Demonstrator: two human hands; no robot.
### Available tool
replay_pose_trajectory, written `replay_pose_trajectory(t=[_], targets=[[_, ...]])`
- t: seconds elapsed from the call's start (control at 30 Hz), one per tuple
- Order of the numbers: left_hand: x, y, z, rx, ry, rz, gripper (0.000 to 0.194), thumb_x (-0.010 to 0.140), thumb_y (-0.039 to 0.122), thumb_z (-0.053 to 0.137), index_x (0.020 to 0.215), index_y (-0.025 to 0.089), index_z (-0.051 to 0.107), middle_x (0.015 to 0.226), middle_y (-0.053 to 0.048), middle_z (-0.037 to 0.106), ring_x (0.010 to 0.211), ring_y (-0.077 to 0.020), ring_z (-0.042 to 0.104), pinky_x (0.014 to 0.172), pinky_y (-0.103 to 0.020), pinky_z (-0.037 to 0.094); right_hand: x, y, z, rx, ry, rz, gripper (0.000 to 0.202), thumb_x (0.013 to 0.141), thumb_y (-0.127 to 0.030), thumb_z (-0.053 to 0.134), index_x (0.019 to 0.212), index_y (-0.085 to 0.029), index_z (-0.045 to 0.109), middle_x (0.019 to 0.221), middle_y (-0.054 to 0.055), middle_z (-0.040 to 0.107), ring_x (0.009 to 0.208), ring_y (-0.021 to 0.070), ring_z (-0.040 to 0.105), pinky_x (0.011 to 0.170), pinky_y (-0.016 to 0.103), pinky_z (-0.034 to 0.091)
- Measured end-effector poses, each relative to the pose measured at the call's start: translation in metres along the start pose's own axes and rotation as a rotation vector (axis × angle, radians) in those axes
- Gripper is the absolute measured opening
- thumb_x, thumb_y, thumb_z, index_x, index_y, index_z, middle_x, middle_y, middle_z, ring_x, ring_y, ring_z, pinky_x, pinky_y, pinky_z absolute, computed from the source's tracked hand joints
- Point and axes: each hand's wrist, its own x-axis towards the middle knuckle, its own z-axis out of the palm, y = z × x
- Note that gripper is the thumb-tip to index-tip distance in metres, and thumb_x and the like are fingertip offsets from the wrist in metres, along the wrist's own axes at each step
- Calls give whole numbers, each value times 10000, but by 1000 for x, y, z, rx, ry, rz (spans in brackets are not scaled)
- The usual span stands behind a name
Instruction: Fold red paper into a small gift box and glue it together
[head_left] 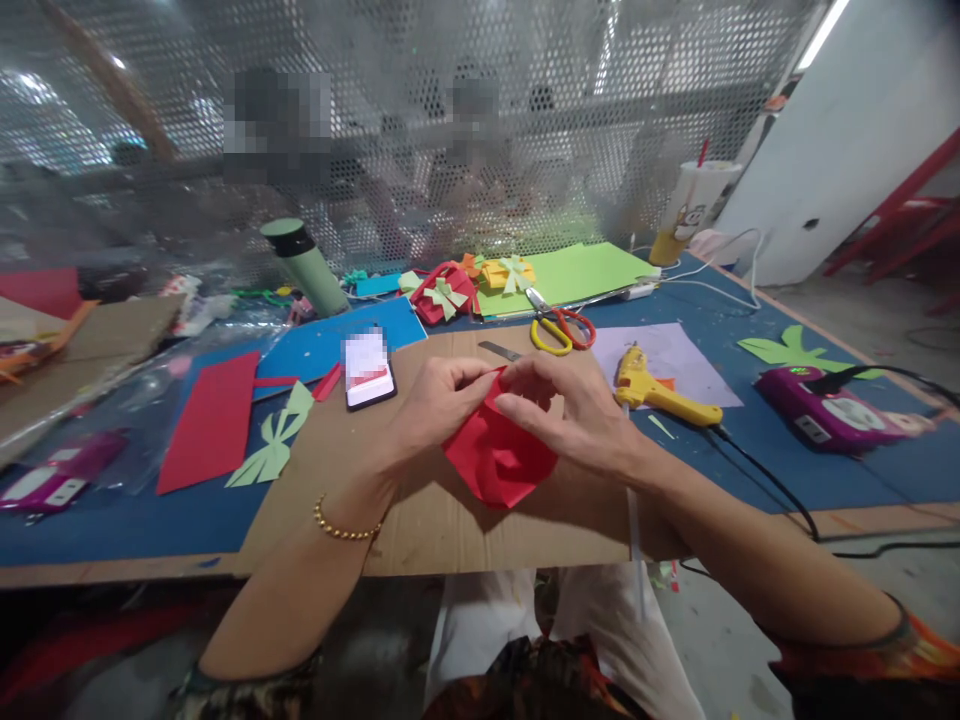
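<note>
A folded piece of red paper (pixel 501 460) is held up over the brown cardboard sheet (pixel 337 500). On its upper left edge, the fingers and thumb of my left hand (pixel 442 400) are closed. My right hand (pixel 574 405) grips the upper right edge, its thumb lying across the paper front. Parts of the fingertips of both hands are hidden behind the paper. Just beyond the hands lie a cutter blade (pixel 499 350) and scissors with yellow and red handles (pixel 561 333). A yellow glue gun (pixel 667 395) rests right of my right hand on lilac paper (pixel 697 355).
A phone (pixel 369 370), a red paper sheet (pixel 214 420) and a pale green paper bow (pixel 276 440) lie left. Behind stand a green flask (pixel 307 265) and a drink cup (pixel 690 210). A purple power strip (pixel 829 410) with cables sits right. A perforated metal screen (pixel 420 130) closes off the back.
</note>
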Motion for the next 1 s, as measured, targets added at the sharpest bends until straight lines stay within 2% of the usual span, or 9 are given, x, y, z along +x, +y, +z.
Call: replay_pose_trajectory(t=[0.07,0.17,0.37,0.43,0.57,0.67,0.77,0.9,1.0], targets=[[1,-1,-3,-4,-3,20,409,900,533,648,732,162,686,729,-15,641,635,-124,519,529,-216,373,2,2,-3,104,-4,46,301,1007,-469,572,1010,-193,693,877,59,744,747,162,641,672,287,471],[1,2,-6,7,-37,49,478,892,598,643,687,166,645,689,-7,599,615,-120,494,519,-216,365,6,12,-8,103,98,70,297,966,-459,651,1076,-189,709,849,39,718,717,150,613,663,285,458],[0,4,-8,-19,-133,88,588,880,740,638,799,162,710,790,-34,674,657,-130,543,549,-220,415,16,24,-15,155,-45,95,370,909,-533,669,801,-182,713,737,19,645,658,135,525,617,284,380],[0,1,-7,-32,-112,56,667,863,820,597,779,165,689,756,-37,664,623,-129,538,526,-224,410,16,22,-15,173,-64,125,380,909,-530,646,759,-182,675,709,16,639,652,136,521,605,279,375],[-1,-3,-5,-22,-33,5,778,864,920,443,732,178,638,659,-26,607,544,-124,507,481,-235,389,14,15,-12,72,-34,105,266,894,-401,626,723,-198,640,652,-3,631,622,122,513,598,264,376],[-1,-3,-3,21,-29,48,732,893,876,459,678,188,586,646,-16,573,560,-126,494,489,-238,382,13,12,-10,44,9,67,221,886,-360,616,725,-209,623,644,-8,631,609,118,513,595,257,379],[0,0,-3,76,-43,110,599,928,712,573,636,191,527,649,3,529,596,-121,458,523,-236,370,12,12,-10,91,-4,81,277,889,-427,654,727,-204,626,641,-10,608,608,116,491,588,260,372],[-1,7,-5,105,-55,142,476,944,525,572,613,191,499,625,22,462,591,-113,400,535,-242,336,13,15,-14,370,-75,195,496,878,-650,674,690,-194,622,643,-6,574,618,120,489,591,270,393],[-3,13,-7,98,-35,173,405,935,467,563,647,182,573,643,15,498,597,-117,415,540,-242,338,14,18,-17,566,-106,282,520,820,-698,732,758,-184,686,705,13,632,656,131,539,643,286,448]])
